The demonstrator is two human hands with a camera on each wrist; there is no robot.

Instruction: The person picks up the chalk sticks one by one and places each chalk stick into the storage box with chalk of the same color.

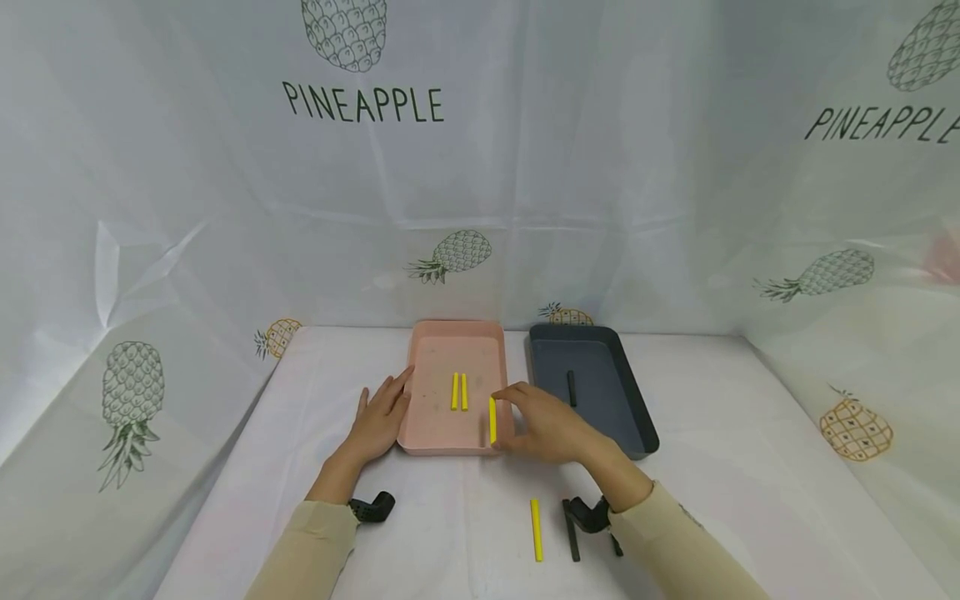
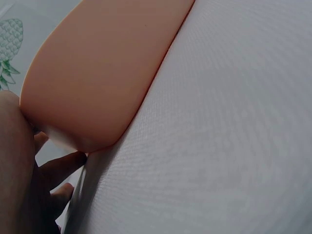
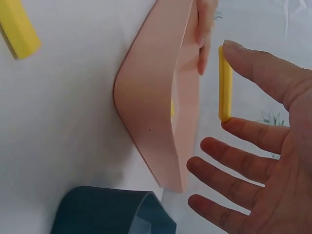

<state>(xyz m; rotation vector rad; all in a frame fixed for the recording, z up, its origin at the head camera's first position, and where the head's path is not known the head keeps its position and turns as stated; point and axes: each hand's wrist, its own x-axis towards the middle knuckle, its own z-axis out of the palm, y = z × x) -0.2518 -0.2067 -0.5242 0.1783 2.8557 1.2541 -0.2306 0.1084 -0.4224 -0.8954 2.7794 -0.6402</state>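
Observation:
Between thumb and index fingertip, my right hand (image 1: pixel 551 427) pinches a yellow stick (image 3: pixel 225 84) by its two ends, above the near right part of the pink tray (image 1: pixel 431 433). The other fingers of that hand are spread out. My left hand (image 1: pixel 381 422) rests against the tray's left side, its fingers extended along the rim. Inside the pink tray lie two yellow sticks, a left one (image 1: pixel 454 392) and a right one (image 1: pixel 464 392), side by side.
A dark grey tray (image 1: pixel 600 425) stands right of the pink one, with a black stick (image 1: pixel 572 388) in it. Nearer on the white cloth lie another yellow stick (image 1: pixel 536 530), a black stick (image 1: pixel 572 533) and a second black stick (image 1: pixel 617 546) partly hidden by the right forearm.

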